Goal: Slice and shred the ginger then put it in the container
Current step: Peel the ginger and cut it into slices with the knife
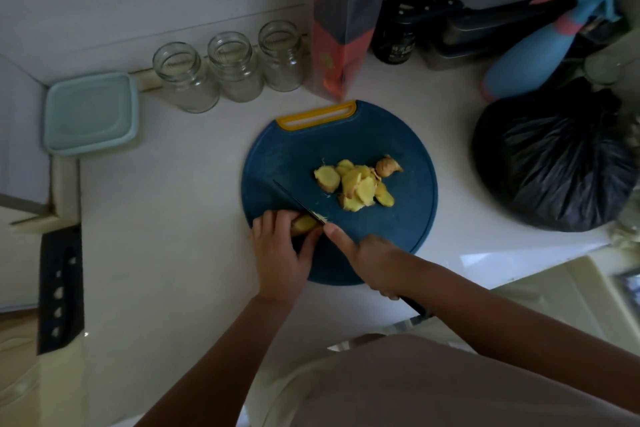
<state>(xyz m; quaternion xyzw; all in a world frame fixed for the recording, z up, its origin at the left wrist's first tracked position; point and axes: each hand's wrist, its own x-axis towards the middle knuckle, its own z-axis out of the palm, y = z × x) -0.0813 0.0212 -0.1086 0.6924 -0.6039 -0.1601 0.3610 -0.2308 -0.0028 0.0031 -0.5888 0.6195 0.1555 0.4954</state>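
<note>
A piece of ginger (305,224) is held down by the left hand (278,253) at the near left edge of a round blue cutting board (401,229). The fingers are curled over it, so only its yellow cut end is seen past the fingertips. A knife (294,199) is gripped by the right hand (367,260), with the fingers wrapped round the handle and the forefinger stretched out along the back of the blade. The blade is laid across the exposed end of the held piece, its tip pointing away and to the left. Most of the handle is covered by the hand, and only its dark butt is seen behind the wrist. A pile of ginger slices (356,184) is spread near the middle of the board, apart from both hands, with an unpeeled knob at its far right. A pale blue square container (90,113) with its lid on is set well to the left on the white counter (173,201); what is inside cannot be seen. Three glass jars (235,66) are lined up beyond the board, just right of the container. A black bag (554,163) is placed to the right of the board, and a blue spray bottle (533,59) is leaned behind it. The whole scene is dimly lit, and the dark items along the far right edge are blurred and cannot be made out. An orange carton (343,28) is cut off at the top.
</note>
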